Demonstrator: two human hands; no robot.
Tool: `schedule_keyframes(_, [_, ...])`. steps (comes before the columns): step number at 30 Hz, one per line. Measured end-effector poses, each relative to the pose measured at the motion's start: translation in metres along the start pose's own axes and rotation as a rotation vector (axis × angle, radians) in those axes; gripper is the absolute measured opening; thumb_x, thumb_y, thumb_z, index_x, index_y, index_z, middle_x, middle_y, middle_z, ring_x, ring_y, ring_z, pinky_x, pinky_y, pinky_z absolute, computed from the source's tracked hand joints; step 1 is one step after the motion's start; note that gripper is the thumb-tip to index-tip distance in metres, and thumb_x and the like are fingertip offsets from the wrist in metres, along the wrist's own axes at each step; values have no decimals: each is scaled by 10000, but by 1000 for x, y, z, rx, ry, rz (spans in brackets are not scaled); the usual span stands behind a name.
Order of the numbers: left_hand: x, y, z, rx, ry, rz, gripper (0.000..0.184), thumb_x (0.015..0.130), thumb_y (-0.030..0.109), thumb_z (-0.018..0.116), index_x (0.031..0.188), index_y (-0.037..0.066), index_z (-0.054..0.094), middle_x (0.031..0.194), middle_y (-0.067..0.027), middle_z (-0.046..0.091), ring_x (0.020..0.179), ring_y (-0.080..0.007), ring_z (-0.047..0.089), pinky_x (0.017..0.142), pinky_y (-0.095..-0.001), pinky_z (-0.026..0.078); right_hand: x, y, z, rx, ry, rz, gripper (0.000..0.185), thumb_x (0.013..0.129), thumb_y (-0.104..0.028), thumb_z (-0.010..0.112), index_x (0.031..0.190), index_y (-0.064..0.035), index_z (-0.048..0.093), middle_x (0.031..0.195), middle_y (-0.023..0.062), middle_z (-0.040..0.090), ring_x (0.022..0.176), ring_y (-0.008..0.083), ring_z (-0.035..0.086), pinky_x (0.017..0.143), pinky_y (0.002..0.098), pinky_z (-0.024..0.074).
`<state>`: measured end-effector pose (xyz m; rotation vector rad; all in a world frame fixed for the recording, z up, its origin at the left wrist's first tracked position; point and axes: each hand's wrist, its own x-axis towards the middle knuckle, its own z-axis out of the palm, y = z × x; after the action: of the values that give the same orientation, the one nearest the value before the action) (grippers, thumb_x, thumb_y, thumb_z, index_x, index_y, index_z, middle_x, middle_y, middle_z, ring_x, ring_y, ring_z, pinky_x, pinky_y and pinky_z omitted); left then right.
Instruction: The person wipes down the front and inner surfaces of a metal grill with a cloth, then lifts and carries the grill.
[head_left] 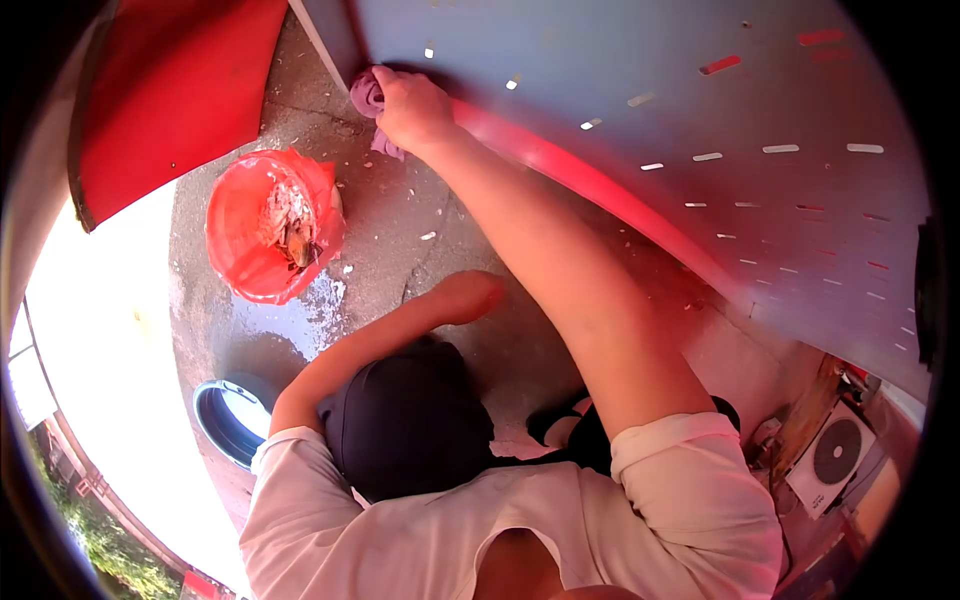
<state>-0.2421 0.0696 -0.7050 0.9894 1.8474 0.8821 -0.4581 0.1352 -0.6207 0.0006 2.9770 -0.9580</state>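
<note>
My right hand reaches up to the foot of a grey metal panel, its fingers wrapped round a bunched pink cloth. The cloth presses into the corner at the panel's lower edge, and a fold of it hangs below my fingers. My left hand is curled closed in front of my dark-clad knee. Nothing shows in it, though its fingers are partly turned away. A curved red strip runs along the panel's lower edge, beside my right forearm.
A bin with a red plastic liner holds scraps on the wet concrete floor. A blue basin stands at lower left. A red panel hangs at upper left. An air-conditioner unit is at lower right. Rows of slots pierce the grey panel.
</note>
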Motion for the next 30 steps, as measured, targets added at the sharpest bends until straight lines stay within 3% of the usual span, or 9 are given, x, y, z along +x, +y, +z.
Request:
schedule_keyframes(3, [8, 3, -3, -172, 95, 30, 185, 823, 151, 501, 937, 46, 602, 934, -189, 630, 880, -383, 596, 727, -465, 489, 5, -13, 11, -127, -167, -17, 314, 764, -103, 545, 1055, -112, 661, 1030, 113, 649, 1031, 311, 575, 894, 369, 477])
schedule_keyframes(6, [6, 8, -12, 73, 66, 101, 132, 792, 139, 537, 871, 38, 572, 873, -182, 620, 853, -390, 590, 710, -469, 489, -15, -6, -38, 277, -557, -71, 447, 693, -69, 561, 1108, -189, 675, 1041, 184, 648, 957, 334, 620, 859, 381, 487])
schedule_keyframes(11, [6, 1, 7, -51, 78, -14, 172, 833, 144, 497, 924, 20, 576, 923, -210, 627, 878, -393, 595, 755, -473, 476, -19, -12, -33, 177, 117, -159, 304, 750, -90, 563, 1036, -122, 659, 1016, 92, 646, 962, 301, 586, 818, 391, 495])
schedule_keyframes(16, [17, 29, -5, -524, 337, -41, 248, 852, 131, 473, 1042, 21, 589, 967, -240, 620, 915, -376, 599, 771, -450, 480, -21, 0, -9, -301, 9, -129, 231, 865, -192, 485, 1035, -154, 637, 1065, 4, 613, 1066, 205, 529, 797, 426, 481])
schedule_keyframes(19, [13, -7, -4, -142, 200, -35, 120, 822, 121, 505, 883, 33, 560, 857, -205, 603, 833, -386, 581, 706, -458, 462, -23, 17, -27, -291, -242, -82, 211, 852, -190, 501, 1000, -152, 647, 1037, 4, 619, 1047, 203, 537, 787, 417, 495])
schedule_keyframes(23, [9, 20, -60, 121, 120, -11, 115, 808, 87, 608, 827, 31, 510, 785, -173, 569, 770, -377, 575, 661, -449, 454, -92, 97, -55, -202, 69, -227, 251, 755, -130, 613, 1006, -113, 625, 1011, 13, 615, 966, 223, 560, 740, 386, 500])
schedule_keyframes(26, [19, 33, -86, 195, 419, 20, 81, 799, 62, 605, 846, 38, 544, 828, -173, 568, 768, -381, 579, 645, -444, 458, -165, 151, -125, -238, -9, -147, 442, 681, -32, 654, 1119, -68, 603, 1157, 91, 592, 1070, 291, 532, 853, 380, 462])
schedule_keyframes(27, [25, 41, -94, 203, 540, 53, 87, 799, 71, 567, 883, 48, 565, 851, -153, 570, 786, -375, 575, 660, -453, 450, -187, 183, -138, -283, -49, -123, 414, 722, -42, 602, 1133, -100, 600, 1186, 65, 583, 1114, 238, 514, 822, 415, 465])
schedule_keyframes(30, [53, 46, -117, 380, 751, 192, 212, 779, 64, 527, 973, 76, 612, 884, -98, 565, 842, -322, 561, 711, -436, 429, -253, 234, -191, -394, -112, 47, 466, 684, 18, 616, 1142, -69, 603, 1190, 100, 585, 1085, 294, 532, 888, 396, 473])
